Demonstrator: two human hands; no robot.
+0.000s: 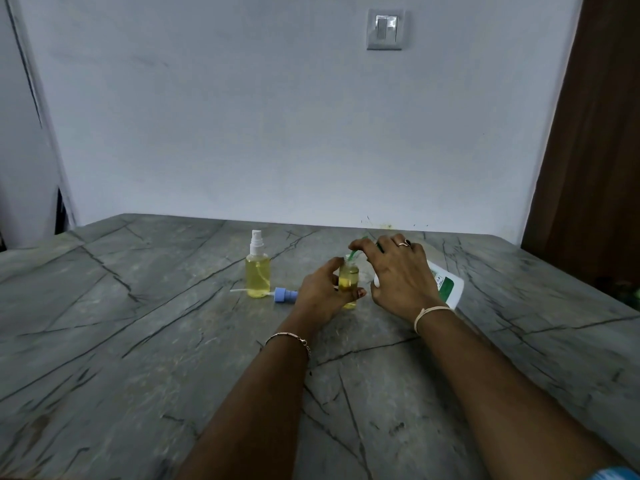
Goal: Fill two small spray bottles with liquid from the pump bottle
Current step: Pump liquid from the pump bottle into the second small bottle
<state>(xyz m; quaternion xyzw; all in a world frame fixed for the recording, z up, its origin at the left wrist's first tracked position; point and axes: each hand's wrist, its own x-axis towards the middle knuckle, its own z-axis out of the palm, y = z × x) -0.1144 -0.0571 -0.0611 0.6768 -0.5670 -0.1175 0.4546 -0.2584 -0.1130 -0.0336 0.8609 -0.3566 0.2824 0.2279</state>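
Liquid of a yellow colour shows inside the small open bottle [349, 279], which stands upright on the grey veined table [145, 341], near the middle and a little toward the far edge. The left hand [320, 289] grasps this bottle from its left side, thumb near the neck and fingers wrapped round the lower body. The bottle's mouth is uncovered, and the green spout [354, 253] of the pump bottle [446, 285] points down at it; whether the tip touches the rim I cannot tell. The pump bottle is white with a green label and is tilted over, its base low toward the right. The right hand [398, 275] grips its top end, with fingers curled over the pump head. A ring [403, 243] sits on one finger of that hand and a pale thread band [429, 312] circles its wrist; a thin bracelet [291, 338] circles the left wrist.

Just left of the left hand, a blue spray cap [285, 295] lies on its side on the table, its white dip tube [239, 290] pointing left. Behind the tube stands the capped spray bottle [258, 271], upright, full of yellow liquid, with a white sprayer on top.

Beyond the table rises a pale wall [242, 116] with a light switch [385, 29], and a brown panel [595, 133] edges the right side
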